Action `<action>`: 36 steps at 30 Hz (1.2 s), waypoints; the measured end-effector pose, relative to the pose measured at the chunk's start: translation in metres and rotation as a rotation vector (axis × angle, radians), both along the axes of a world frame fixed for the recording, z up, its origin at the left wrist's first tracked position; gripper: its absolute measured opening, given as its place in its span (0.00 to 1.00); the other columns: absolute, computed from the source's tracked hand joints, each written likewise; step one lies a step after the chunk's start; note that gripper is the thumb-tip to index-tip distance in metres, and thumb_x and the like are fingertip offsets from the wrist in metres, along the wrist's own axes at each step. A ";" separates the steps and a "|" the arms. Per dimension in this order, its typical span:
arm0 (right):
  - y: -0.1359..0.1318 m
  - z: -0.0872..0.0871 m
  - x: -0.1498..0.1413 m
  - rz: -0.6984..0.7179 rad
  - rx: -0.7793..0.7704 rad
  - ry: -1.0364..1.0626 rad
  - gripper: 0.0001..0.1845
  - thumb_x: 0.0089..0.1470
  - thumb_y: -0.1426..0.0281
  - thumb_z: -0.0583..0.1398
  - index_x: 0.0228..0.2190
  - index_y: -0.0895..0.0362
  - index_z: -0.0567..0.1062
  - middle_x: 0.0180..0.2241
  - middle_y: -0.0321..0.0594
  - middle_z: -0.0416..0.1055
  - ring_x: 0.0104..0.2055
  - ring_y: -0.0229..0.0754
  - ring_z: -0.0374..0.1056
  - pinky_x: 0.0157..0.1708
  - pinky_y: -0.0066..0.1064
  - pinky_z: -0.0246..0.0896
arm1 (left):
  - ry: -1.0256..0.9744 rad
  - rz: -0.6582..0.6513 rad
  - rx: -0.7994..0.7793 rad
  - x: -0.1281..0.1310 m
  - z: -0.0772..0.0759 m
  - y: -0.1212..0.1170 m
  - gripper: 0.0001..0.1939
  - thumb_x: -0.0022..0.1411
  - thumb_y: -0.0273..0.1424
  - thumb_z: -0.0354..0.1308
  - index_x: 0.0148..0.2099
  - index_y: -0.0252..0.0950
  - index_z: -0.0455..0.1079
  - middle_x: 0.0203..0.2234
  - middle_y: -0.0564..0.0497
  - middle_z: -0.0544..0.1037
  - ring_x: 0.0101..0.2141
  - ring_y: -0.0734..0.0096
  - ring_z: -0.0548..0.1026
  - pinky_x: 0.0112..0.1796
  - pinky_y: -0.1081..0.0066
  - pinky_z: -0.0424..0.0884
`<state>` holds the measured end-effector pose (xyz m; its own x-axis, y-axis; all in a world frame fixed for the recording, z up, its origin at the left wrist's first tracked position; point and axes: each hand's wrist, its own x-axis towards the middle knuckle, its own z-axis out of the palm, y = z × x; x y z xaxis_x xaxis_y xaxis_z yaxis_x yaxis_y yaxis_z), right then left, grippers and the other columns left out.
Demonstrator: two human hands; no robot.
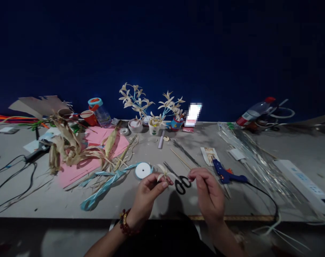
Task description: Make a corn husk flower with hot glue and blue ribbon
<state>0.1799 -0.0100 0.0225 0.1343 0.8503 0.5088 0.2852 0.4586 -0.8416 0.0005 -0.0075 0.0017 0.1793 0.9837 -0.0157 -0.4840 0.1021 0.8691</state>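
My left hand [149, 191] is pinched on a small pale corn-husk flower [163, 171], held just above the table's front edge. My right hand [206, 189] is closed in a pinch close to the right of it, on something thin I cannot make out. Black-handled scissors [180, 180] lie on the table between and behind the two hands. A roll of light blue ribbon [143, 170] sits just left of the flower, its loose tail trailing left. A blue glue gun [226, 175] lies just right of my right hand.
Dried corn husks [71, 146] on pink paper [79, 167] fill the left. Small pots with finished husk flowers [151, 107] stand at the back. Clear plastic sleeves [253, 157], a white power strip [301, 178] and a bottle [255, 112] are on the right; black cables [7, 178] far left.
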 end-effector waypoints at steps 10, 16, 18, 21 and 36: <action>-0.002 -0.014 0.013 0.015 -0.032 -0.007 0.08 0.61 0.72 0.59 0.29 0.54 0.73 0.28 0.38 0.71 0.34 0.43 0.68 0.34 0.35 0.64 | 0.365 0.122 0.229 -0.012 0.009 0.004 0.11 0.63 0.37 0.61 0.34 0.36 0.78 0.32 0.46 0.78 0.38 0.60 0.74 0.45 0.64 0.68; -0.002 -0.023 0.017 0.069 -0.124 0.143 0.17 0.65 0.66 0.53 0.24 0.54 0.64 0.23 0.34 0.59 0.27 0.40 0.58 0.27 0.32 0.55 | 0.385 0.138 0.349 -0.014 0.003 0.006 0.09 0.66 0.34 0.58 0.35 0.38 0.76 0.32 0.47 0.78 0.39 0.61 0.73 0.44 0.63 0.68; -0.002 -0.028 0.020 0.057 -0.164 0.151 0.19 0.66 0.65 0.52 0.22 0.53 0.62 0.22 0.33 0.57 0.25 0.39 0.55 0.25 0.31 0.53 | 0.414 0.149 0.354 -0.015 -0.002 0.006 0.08 0.66 0.32 0.58 0.36 0.38 0.76 0.32 0.47 0.78 0.40 0.61 0.73 0.44 0.63 0.68; -0.004 -0.035 0.024 0.060 -0.219 0.021 0.20 0.66 0.65 0.53 0.21 0.53 0.61 0.20 0.31 0.55 0.23 0.38 0.54 0.23 0.30 0.51 | 0.421 0.170 0.362 -0.017 -0.008 0.007 0.06 0.65 0.31 0.58 0.37 0.38 0.76 0.32 0.47 0.78 0.40 0.61 0.73 0.45 0.62 0.68; -0.005 -0.049 0.002 0.210 -0.171 -0.592 0.18 0.65 0.65 0.54 0.23 0.53 0.68 0.22 0.36 0.72 0.28 0.44 0.73 0.31 0.34 0.69 | 0.471 0.260 0.353 -0.025 -0.012 0.008 0.02 0.63 0.30 0.61 0.36 0.38 0.75 0.32 0.48 0.78 0.39 0.62 0.74 0.46 0.64 0.67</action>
